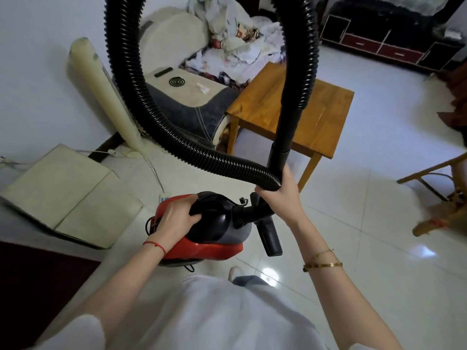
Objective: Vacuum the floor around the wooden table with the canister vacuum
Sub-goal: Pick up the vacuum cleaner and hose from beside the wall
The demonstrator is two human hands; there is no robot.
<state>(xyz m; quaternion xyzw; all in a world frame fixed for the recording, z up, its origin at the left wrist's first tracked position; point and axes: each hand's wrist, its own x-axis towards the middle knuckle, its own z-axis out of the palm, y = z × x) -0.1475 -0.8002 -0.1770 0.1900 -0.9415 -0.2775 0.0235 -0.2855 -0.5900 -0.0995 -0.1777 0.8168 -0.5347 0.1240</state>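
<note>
Left hand curled down over the black carry handle on top of the canister vacuum, fingers wrapped round the handle, wrist bent, thin red string at the wrist. Right hand raised just right of the canister, closed round the end of the ribbed hose where it meets the smooth black wand tube; gold bracelets on that forearm.

Canister low in the middle of the view, above the white tiled floor; whether resting on the tiles or lifted clear, cannot tell. Glossy red shell, black domed top, grey front panel. Black nozzle piece hanging just right of the canister's front.

Hose black, corrugated, looping up in a tall arch beyond the canister and back down to the right hand. Wand tube rigid and matte.

Wooden table beyond the canister and a little right: square top, warm orange-brown, visible grain, plain square legs. Grey-and-cream cushioned seat touching the table's left edge, rumpled white cloth piled behind it. Flat cream panel on the floor left of the canister. Dark low cabinet with red drawer fronts far beyond the table.
</note>
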